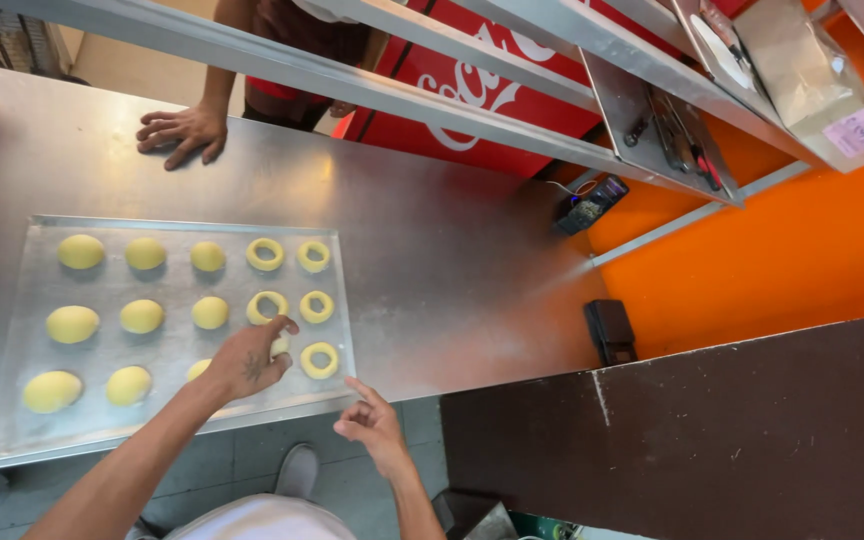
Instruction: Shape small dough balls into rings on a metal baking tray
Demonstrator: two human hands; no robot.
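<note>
Altogether the metal tray [32, 400] on the steel table [432, 260] carries 15 pieces of pale yellow dough, laid in 3 rows of 5. I count 9 smooth round dough balls [72, 324] filling the left 3 columns, though the near one in the 3rd column is half hidden behind my wrist. To their right lie 5 dough rings [316, 306], each with a clean hole through the middle: 2 in the far row, 2 in the middle row, 1 in the near row.

The 15th is the dough piece [279, 346] under my left hand [248, 362], in the near row just left of the near ring. My fingers and thumb are pinched together on it; only a small pale edge shows, so I cannot tell whether it has a hole.

My right hand [372, 424] hangs just off the near edge of the table, fingers loosely apart, holding nothing, index finger pointing toward the tray's near right corner.

At the far side, 1 other person's hand [182, 132] rests flat on the table, well apart from the tray.
</note>
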